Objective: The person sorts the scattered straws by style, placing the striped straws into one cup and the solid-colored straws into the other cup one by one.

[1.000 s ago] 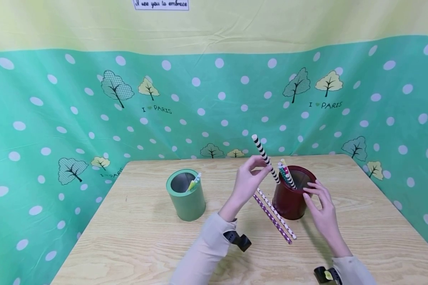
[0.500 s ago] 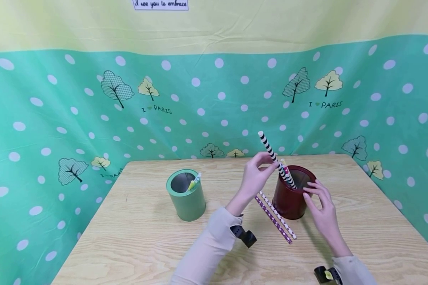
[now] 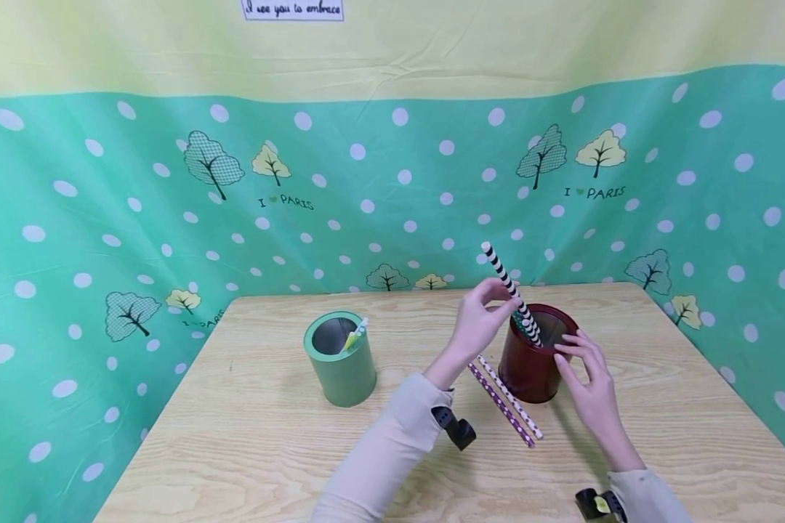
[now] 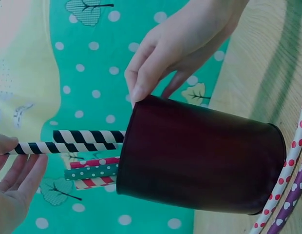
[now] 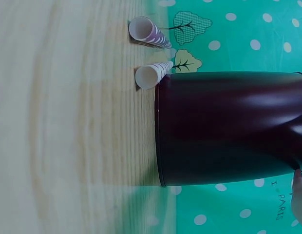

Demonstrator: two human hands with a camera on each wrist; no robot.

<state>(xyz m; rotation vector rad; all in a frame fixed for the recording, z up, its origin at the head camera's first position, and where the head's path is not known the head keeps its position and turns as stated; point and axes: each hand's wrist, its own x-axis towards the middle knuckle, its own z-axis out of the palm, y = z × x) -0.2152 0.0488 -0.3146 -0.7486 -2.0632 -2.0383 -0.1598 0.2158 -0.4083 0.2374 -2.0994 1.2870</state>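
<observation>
My left hand (image 3: 479, 319) pinches a black-and-white striped paper straw (image 3: 499, 269) between thumb and fingers. The straw leans, its lower end at the mouth of a dark red cylindrical container (image 3: 530, 378). In the left wrist view a second black-striped straw (image 4: 68, 136) lies along it, near a green dotted straw (image 4: 92, 171) and a red-striped straw (image 4: 95, 183), all standing in the container. At the container's right rim, my right hand (image 3: 592, 381) holds the edge with its thumb and fingertips.
Two straws lie on the wooden table (image 3: 248, 450) left of the red container: a white one with red dots (image 3: 515, 405) and a purple one with white spots (image 3: 501, 404). Further left stands a green container (image 3: 347, 374) with short-showing straws (image 3: 356, 335). A dotted cloth (image 3: 340, 174) hangs behind.
My left hand has moved right, bringing the black-striped straw from beside the red container to its mouth. My right hand stays at the rim.
</observation>
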